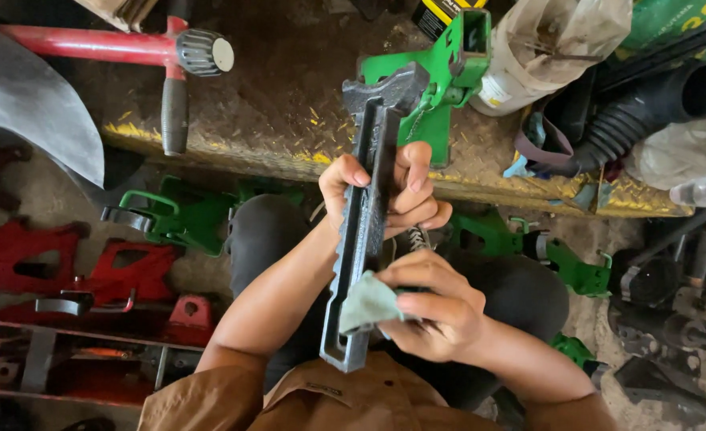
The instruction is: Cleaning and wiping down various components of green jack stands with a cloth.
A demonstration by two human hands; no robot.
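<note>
My left hand [385,191] grips the upper half of a long dark metal toothed bar [362,231], holding it upright in front of my chest. Its saddle-shaped head [385,86] points away from me. My right hand [437,307] pinches a pale green cloth [367,302] pressed against the lower part of the bar. The bar's slotted lower end [343,355] rests near my brown shirt.
A green jack stand body [441,72] lies on the dirty checker-plate step [273,104]. More green stands [185,215] and red stands [121,275] lie on the floor at left. A red handle with a black grip [174,112] is at upper left. Black hose [648,112] and bags sit at right.
</note>
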